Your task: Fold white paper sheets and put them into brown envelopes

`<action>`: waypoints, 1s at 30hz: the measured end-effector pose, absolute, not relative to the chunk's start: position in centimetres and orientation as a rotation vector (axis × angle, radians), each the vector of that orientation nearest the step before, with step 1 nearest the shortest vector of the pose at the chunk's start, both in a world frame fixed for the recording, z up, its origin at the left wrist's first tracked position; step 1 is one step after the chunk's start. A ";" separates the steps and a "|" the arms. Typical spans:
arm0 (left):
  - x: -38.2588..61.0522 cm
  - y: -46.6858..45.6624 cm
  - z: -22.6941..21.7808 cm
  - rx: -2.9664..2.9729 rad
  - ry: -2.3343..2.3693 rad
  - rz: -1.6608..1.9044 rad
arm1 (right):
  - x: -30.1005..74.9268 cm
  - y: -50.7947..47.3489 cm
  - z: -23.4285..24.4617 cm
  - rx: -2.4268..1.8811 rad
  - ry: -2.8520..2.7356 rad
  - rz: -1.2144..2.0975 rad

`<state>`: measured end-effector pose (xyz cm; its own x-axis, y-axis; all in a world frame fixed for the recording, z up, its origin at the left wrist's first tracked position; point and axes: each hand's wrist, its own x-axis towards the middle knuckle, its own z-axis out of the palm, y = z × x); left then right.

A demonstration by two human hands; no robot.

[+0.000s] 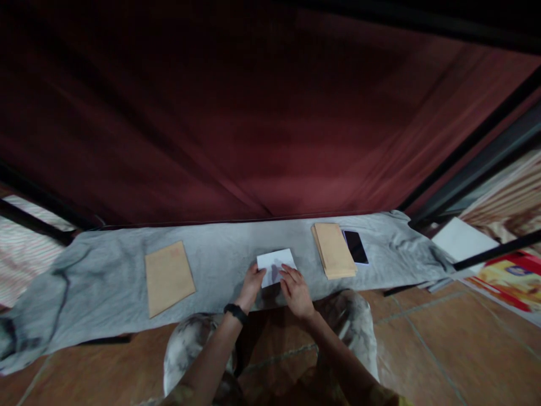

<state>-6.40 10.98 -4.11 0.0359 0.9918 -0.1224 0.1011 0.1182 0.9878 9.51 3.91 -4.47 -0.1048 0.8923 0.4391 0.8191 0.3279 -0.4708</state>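
A small white sheet of paper (276, 263) lies on a grey cloth (220, 254) spread over a low surface in front of me. My left hand (252, 285), with a black watch on the wrist, pinches the paper's left near edge. My right hand (296, 288) rests on its right near edge with fingers pressed down on the sheet. A single brown envelope (168, 276) lies to the left of my hands. A stack of brown envelopes (333, 249) lies to the right.
A dark phone (355, 246) lies beside the envelope stack. A dark red curtain (253, 113) hangs behind the cloth. A white sheet (462, 239) and a colourful printed poster (511, 279) lie at far right. My knees are over a brown tiled floor (422, 349).
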 end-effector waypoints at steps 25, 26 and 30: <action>-7.2 4.1 -8.1 2.517 1.560 0.570 | 8.8 4.7 -8.3 -1.628 -2.092 0.181; -7.5 3.7 -8.2 2.549 1.554 0.528 | 8.8 4.7 -8.2 -1.628 -2.093 0.194; -8.2 3.3 -8.0 2.665 1.500 0.406 | 8.0 4.3 -7.6 -1.615 -2.171 0.180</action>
